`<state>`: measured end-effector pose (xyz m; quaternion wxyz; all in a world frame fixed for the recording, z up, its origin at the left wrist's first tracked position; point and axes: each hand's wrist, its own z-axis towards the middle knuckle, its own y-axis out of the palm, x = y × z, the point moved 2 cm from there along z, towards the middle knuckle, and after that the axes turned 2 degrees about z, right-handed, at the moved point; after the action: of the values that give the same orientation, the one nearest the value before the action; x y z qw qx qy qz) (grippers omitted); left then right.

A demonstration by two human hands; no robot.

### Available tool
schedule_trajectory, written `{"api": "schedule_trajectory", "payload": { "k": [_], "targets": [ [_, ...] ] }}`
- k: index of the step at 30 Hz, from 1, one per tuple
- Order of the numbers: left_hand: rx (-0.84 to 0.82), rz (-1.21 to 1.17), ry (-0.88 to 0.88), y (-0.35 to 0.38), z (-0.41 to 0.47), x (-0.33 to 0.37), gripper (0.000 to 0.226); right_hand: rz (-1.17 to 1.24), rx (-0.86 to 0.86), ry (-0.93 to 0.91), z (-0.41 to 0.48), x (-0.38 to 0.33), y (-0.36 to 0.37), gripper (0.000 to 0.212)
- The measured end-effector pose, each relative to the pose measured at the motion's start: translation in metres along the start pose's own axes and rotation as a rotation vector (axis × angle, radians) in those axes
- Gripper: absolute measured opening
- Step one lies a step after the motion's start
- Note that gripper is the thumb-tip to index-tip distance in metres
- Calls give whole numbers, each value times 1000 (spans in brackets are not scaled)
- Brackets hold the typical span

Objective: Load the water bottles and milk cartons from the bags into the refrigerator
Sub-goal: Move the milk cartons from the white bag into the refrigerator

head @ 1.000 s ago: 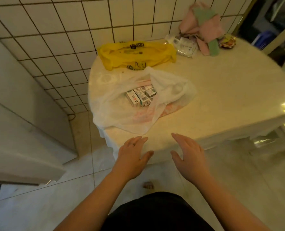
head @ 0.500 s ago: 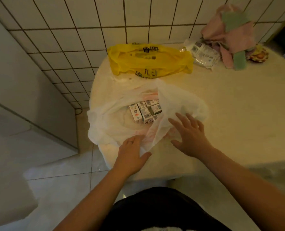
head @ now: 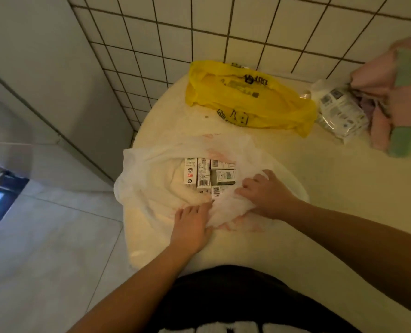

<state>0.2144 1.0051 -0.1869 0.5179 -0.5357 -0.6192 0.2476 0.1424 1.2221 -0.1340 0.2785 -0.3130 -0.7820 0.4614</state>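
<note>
Two grips on white bag (head: pixel 151 186) rim by table (head: pixel 348 188) edge: left hand (head: pixel 191 227), right hand (head: pixel 268 194).

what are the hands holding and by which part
The left hand and right hand grip the white bag by the bunched near edge of its opening; the milk cartons are not held.

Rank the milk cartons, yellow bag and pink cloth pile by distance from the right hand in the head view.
1. milk cartons, inside the white bag, just left of the right hand
2. yellow bag, behind, by the tiled wall
3. pink cloth pile, far right at the back
</note>
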Motion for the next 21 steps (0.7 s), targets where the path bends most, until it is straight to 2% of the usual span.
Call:
{"api": "schedule_trajectory", "payload": {
  "k": [2,4,7,11,16,19,21],
  "targets": [
    [4,-2,-11,5,0,9,50,75,-13,-57,-2,10,10,41],
    [20,-18,24,8,0,23,43,200,-34,-89,-7,24,17,41],
    [55,-33,133,12,0,51,43,217,15,-96,-29,47,28,39],
    [-19,-3,205,21,8,79,46,219,62,-18,-64,64,52,39],
    [-151,2,248,32,13,91,50,329,171,76,-86,72,79,51],
    [-151,-44,274,35,10,93,52,343,251,122,-96,74,83,34],
    [-150,-27,312,37,10,96,52,367,260,179,-103,78,88,39]
  ]
}}
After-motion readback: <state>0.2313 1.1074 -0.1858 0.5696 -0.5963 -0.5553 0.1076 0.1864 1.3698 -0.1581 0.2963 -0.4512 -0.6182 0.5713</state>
